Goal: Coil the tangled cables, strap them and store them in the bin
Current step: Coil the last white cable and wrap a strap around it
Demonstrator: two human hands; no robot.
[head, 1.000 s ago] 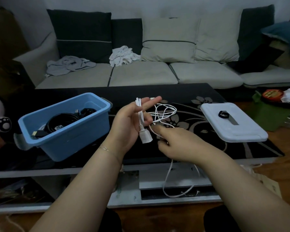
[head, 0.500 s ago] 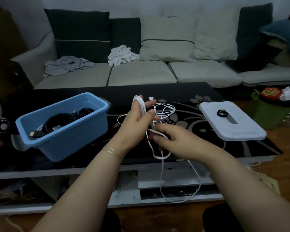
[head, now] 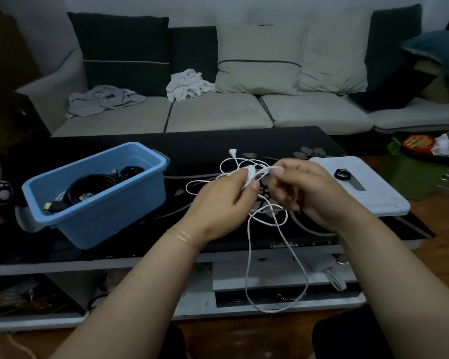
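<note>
A: so what are our fingers doing rn?

B: left hand point(head: 218, 203) has thumb and fingers curled round a small bundle of the white cable point(head: 249, 255), right hand point(head: 309, 195) pinches a strand of it just beside, fingertips point(head: 279, 171) pressed together

A: and the rest of the cable?

B: tangled loops above the middle of the black table point(head: 205, 143), with one long loop hanging past the front edge, plug end point(head: 231, 152) sticking up behind our hands

A: bin?

B: blue bin point(head: 101, 203) near the left front edge, black cables point(head: 88, 187) coiled inside. white lid point(head: 373, 193) sits at the right edge with a small black strap point(head: 342, 174) on it, sofa point(head: 218, 110) behind the far edge
</note>
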